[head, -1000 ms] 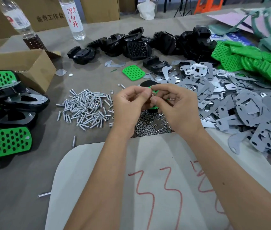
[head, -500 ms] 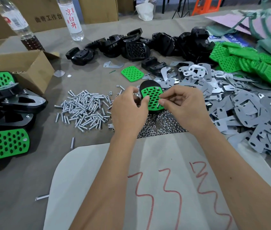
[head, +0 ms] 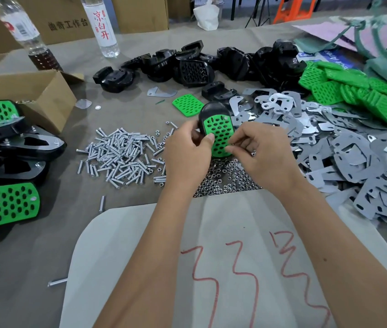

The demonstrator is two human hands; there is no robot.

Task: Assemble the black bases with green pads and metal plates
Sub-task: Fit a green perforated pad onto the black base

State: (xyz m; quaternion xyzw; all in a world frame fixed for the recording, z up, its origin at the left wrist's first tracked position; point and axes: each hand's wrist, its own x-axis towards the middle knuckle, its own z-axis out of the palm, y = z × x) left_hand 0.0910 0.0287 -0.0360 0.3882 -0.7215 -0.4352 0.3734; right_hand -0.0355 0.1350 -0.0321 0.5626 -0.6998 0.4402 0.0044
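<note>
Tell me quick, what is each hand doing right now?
Left hand: grips the black base with the green pad on it.
Right hand: fingers pinched at the pad's lower edge; what they pinch cannot be told.

Above the nut pile, the left hand grips a black base while the right hand pinches at its green pad.
</note>
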